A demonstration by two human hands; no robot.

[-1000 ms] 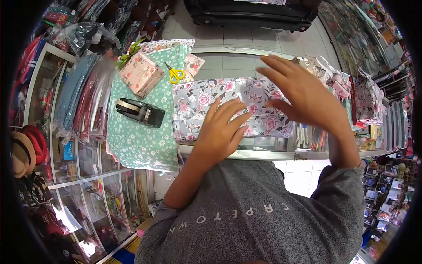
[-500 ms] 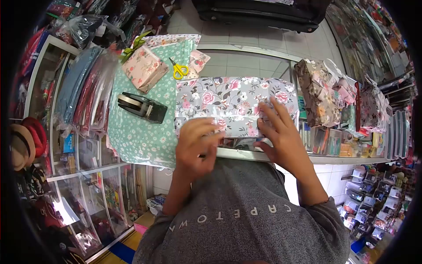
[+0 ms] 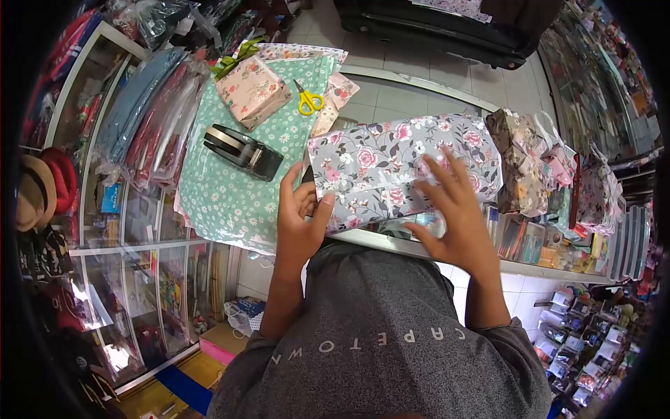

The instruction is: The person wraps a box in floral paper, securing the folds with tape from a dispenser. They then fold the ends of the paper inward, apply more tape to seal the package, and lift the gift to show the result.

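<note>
left hand (image 3: 299, 222) grips the parcel (image 3: 398, 167) at its 8 o'clock corner; right hand (image 3: 457, 213) lies spread, apparently flat, on it; scissors (image 3: 308, 101) at 11.

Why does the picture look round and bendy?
Head view: a wide lens bows the counter edge and leaves black corners; light glares on the glass cabinet at lower left; the left hand and right hand on the parcel look sharp.
</note>
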